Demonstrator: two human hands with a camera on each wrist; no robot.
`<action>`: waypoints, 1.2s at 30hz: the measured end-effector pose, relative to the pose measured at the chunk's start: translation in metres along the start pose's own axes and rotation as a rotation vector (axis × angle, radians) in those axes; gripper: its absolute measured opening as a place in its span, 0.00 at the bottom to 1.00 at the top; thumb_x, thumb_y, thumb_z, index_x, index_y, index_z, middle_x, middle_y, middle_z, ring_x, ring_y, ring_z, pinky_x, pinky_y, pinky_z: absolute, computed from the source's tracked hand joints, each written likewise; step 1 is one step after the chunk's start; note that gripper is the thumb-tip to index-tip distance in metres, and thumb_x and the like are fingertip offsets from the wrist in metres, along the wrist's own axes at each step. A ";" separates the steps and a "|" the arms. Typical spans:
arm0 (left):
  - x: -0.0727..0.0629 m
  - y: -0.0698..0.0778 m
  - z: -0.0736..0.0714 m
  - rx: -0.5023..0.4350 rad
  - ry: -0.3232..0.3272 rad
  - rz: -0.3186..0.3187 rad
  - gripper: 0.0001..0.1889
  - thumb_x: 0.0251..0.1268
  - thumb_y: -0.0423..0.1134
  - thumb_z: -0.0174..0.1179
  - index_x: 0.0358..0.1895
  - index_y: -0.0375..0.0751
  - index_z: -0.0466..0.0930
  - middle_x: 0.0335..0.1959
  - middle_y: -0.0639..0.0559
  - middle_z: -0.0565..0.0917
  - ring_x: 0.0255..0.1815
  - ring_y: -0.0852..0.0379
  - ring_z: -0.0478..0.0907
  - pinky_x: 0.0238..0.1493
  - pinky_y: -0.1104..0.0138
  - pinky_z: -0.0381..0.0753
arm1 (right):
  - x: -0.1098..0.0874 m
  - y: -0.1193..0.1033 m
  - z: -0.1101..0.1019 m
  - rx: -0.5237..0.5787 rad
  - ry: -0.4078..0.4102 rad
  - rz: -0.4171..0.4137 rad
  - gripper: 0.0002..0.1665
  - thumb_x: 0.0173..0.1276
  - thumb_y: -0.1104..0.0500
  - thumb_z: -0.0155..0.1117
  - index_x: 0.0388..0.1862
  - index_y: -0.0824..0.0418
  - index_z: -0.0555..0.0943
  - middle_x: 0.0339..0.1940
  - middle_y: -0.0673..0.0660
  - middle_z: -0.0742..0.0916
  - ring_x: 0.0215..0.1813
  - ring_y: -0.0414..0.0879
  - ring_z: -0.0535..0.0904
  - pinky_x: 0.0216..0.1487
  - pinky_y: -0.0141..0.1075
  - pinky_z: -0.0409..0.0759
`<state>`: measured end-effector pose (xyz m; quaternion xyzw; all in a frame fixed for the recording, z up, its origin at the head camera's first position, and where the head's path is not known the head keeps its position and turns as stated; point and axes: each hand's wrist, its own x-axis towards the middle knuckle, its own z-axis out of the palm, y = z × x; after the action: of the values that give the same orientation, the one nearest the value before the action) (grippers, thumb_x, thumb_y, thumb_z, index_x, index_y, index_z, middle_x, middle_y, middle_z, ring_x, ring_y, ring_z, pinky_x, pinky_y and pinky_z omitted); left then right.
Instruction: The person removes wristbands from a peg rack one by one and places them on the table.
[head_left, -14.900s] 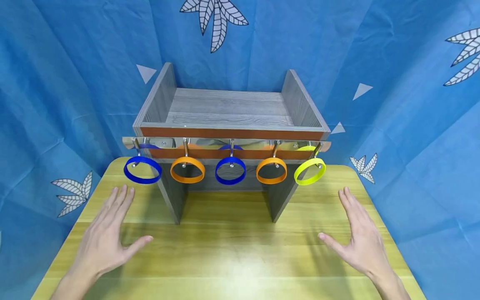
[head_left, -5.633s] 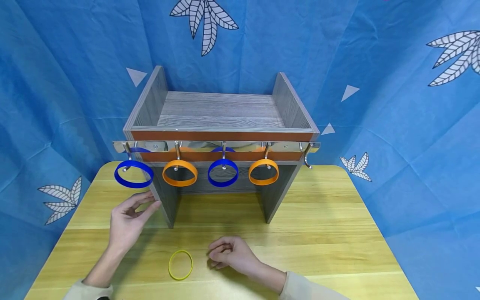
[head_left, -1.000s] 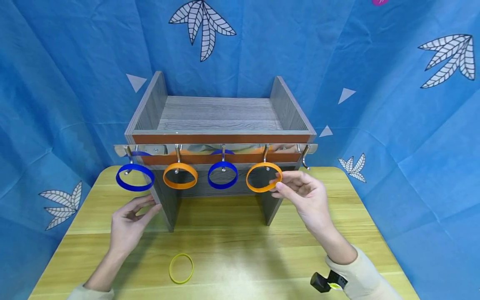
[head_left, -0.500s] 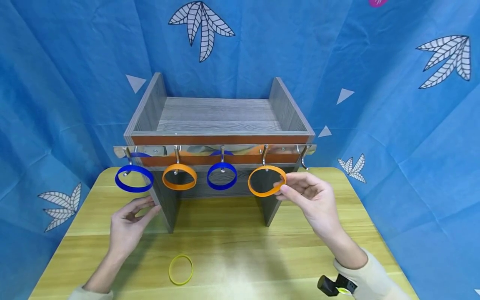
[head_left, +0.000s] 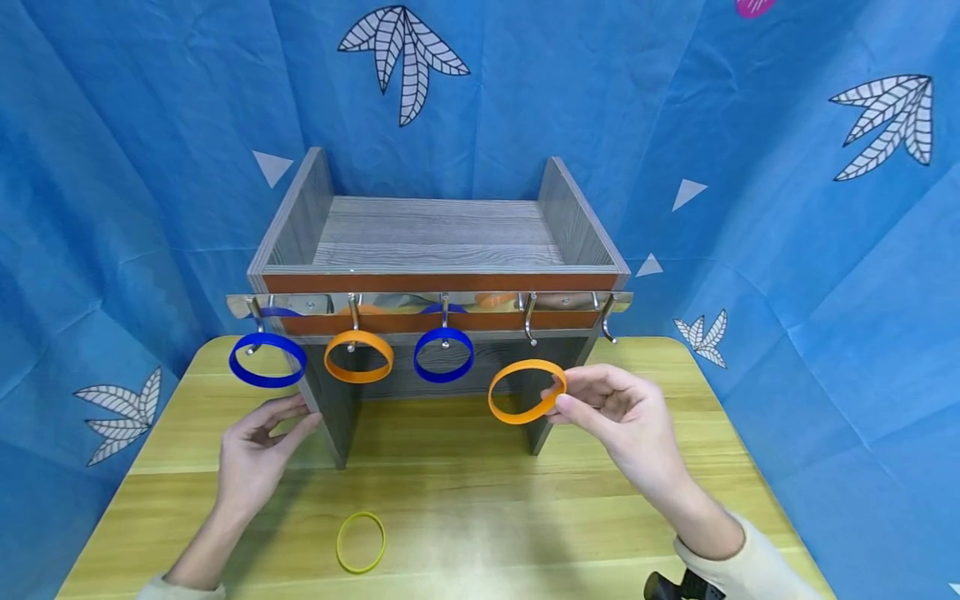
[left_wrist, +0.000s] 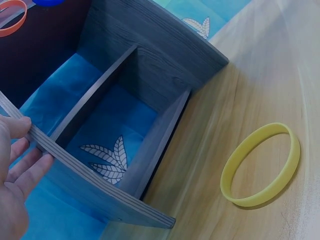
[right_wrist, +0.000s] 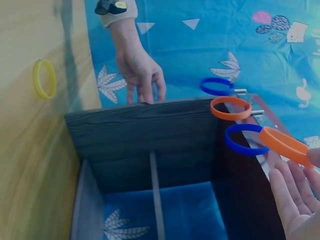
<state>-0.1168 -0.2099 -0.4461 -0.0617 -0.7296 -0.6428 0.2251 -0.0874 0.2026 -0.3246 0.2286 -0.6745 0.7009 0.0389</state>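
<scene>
My right hand (head_left: 626, 425) pinches an orange wristband (head_left: 527, 392) between thumb and fingers, in front of and below the rack's fourth hook (head_left: 530, 319). The band is clear of that hook. In the head view my left hand (head_left: 258, 454) grips the front edge of the grey shelf's left side panel (head_left: 326, 417); the left wrist view shows thumb and fingers on either side of it. A blue wristband (head_left: 267, 361), an orange one (head_left: 358, 357) and another blue one (head_left: 443, 355) hang from the three left hooks. On the table lies a yellow wristband (head_left: 361, 542).
The metal hook rail (head_left: 405, 303) runs along the front of the grey wooden shelf (head_left: 438, 233). Its rightmost hook (head_left: 609, 319) bears no band. The shelf stands on a wooden table (head_left: 450, 500), with blue patterned cloth (head_left: 562, 83) behind and at both sides.
Since half a second ago the orange wristband has come off the fourth hook and moved down in my right hand. Earlier, the yellow band went from the rightmost hook to the table. My left hand stays put.
</scene>
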 end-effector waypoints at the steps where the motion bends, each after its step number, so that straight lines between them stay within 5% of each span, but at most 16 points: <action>1: 0.000 0.000 0.000 -0.004 0.001 0.002 0.14 0.56 0.11 0.67 0.46 0.21 0.86 0.42 0.69 0.92 0.43 0.72 0.90 0.41 0.77 0.92 | -0.001 0.001 0.000 0.004 -0.007 0.008 0.18 0.72 0.77 0.63 0.52 0.58 0.86 0.45 0.49 0.94 0.41 0.44 0.93 0.47 0.41 0.96; 8: 0.000 -0.001 0.001 -0.024 0.002 0.009 0.14 0.55 0.11 0.66 0.45 0.21 0.86 0.42 0.68 0.92 0.43 0.71 0.90 0.41 0.77 0.92 | -0.006 0.018 0.004 0.033 -0.026 0.069 0.16 0.73 0.75 0.63 0.51 0.59 0.85 0.44 0.48 0.94 0.42 0.43 0.93 0.48 0.41 0.96; 15: 0.001 0.000 0.000 -0.060 0.005 0.026 0.15 0.55 0.10 0.66 0.45 0.22 0.86 0.42 0.66 0.93 0.44 0.71 0.90 0.42 0.77 0.91 | -0.009 0.040 0.009 0.116 -0.084 0.041 0.18 0.75 0.75 0.61 0.54 0.58 0.86 0.47 0.50 0.94 0.43 0.41 0.92 0.48 0.39 0.96; 36: -0.001 -0.003 0.000 -0.024 -0.005 0.033 0.14 0.56 0.11 0.66 0.46 0.21 0.86 0.43 0.68 0.92 0.44 0.72 0.90 0.43 0.78 0.91 | -0.020 0.089 0.013 0.111 -0.027 0.246 0.16 0.73 0.71 0.66 0.49 0.50 0.87 0.40 0.46 0.93 0.40 0.39 0.92 0.46 0.36 0.96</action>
<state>-0.1176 -0.2098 -0.4492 -0.0781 -0.7212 -0.6477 0.2330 -0.0982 0.1872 -0.4152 0.1554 -0.6581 0.7334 -0.0693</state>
